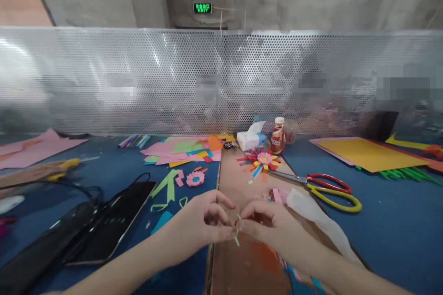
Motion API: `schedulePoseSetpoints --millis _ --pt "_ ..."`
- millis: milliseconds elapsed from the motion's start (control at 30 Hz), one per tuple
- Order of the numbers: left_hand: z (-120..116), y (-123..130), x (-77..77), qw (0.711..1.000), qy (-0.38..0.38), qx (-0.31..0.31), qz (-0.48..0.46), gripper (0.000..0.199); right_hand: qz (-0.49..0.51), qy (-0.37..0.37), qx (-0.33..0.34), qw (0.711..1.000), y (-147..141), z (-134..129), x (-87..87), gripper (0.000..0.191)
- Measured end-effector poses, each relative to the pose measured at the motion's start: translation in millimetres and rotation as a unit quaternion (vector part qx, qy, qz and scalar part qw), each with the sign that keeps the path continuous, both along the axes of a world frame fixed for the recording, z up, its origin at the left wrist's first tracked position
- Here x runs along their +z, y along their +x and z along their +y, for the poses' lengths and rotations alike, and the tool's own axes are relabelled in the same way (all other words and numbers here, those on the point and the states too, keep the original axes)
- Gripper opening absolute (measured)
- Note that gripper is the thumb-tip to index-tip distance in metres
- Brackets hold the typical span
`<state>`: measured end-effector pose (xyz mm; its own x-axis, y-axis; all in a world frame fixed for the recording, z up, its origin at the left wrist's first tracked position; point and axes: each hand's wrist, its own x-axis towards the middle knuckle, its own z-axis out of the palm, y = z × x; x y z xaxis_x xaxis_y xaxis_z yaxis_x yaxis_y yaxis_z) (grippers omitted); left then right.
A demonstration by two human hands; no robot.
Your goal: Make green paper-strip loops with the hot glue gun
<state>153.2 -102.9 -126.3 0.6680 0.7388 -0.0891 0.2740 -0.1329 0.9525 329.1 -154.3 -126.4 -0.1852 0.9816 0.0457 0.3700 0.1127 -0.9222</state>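
Both hands meet over the brown strip of table. My right hand [266,223] pinches a small, thin light-green paper piece [236,239] between thumb and fingertips. My left hand [207,221] is curled beside it, its thumb tip touching or nearly touching the same piece; the contact is too small to make out. Left of my left hand lie green paper strips [169,186] and a pink paper flower with a blue centre [195,178]. Beyond the hands rests a larger red, yellow and pink paper flower [265,159].
Red-and-yellow scissors [328,189] lie at the right, near white tissue [318,216]. A phone [117,221] with cables is at the left. Coloured paper [187,150], a tissue pack [251,140] and a bottle [278,136] stand before a perforated metal screen. Another person's hand [31,175] is far left.
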Motion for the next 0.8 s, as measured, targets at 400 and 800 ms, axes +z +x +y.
schedulePoseSetpoints --millis 400,800 --pt "-9.9 -7.0 -8.2 0.985 -0.14 -0.062 0.086 0.021 -0.028 -0.254 -0.016 0.967 -8.1 -20.1 -6.3 0.016" --pt "-13.6 -8.0 -0.4 0.982 -0.154 -0.022 0.104 0.013 -0.065 -0.173 0.003 0.983 -6.1 -18.4 -14.3 0.011"
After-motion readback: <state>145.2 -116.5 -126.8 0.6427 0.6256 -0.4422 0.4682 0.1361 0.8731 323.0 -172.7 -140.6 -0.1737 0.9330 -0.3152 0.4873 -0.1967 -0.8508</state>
